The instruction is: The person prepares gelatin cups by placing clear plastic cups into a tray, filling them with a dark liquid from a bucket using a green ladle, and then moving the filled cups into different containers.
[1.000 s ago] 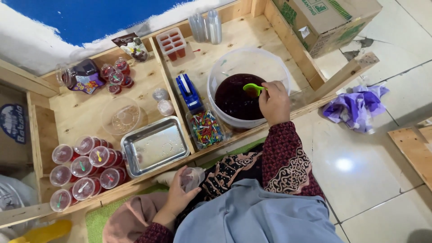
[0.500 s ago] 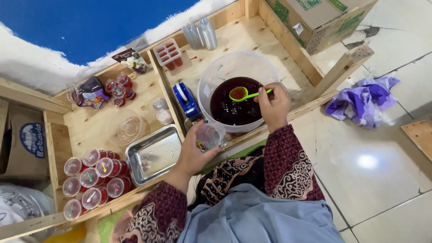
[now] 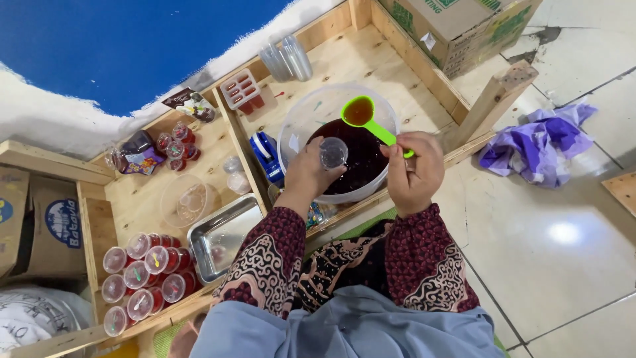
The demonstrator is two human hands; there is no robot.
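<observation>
We see our left hand (image 3: 306,174) closed around a small clear plastic cup (image 3: 333,153), held over the near side of a big clear bowl (image 3: 299,126); the cup looks empty, its round mouth turned up toward us; our right hand (image 3: 414,174) is wrapped tight on the handle of a bright green scoop (image 3: 368,120), whose round bowl sits at about 11 o'clock from that hand and carries a brownish-red liquid; the scoop hangs above the big bowl at about 1 o'clock from the cup, near it but apart from it.

The big bowl holds a dark red liquid (image 3: 361,159) filling its lower half, nearly black at the middle; it stands in a wooden tray (image 3: 344,59) on the floor.

At 9 o'clock from the bowl lies a blue tape dispenser (image 3: 266,152); farther on, at 8 o'clock, a shallow metal pan (image 3: 222,235) and a cluster of filled, lidded cups (image 3: 142,275) with red contents; at 12 o'clock a stack of clear cups (image 3: 288,61); at 3 o'clock, on the tiles, a crumpled purple bag (image 3: 540,142).
</observation>
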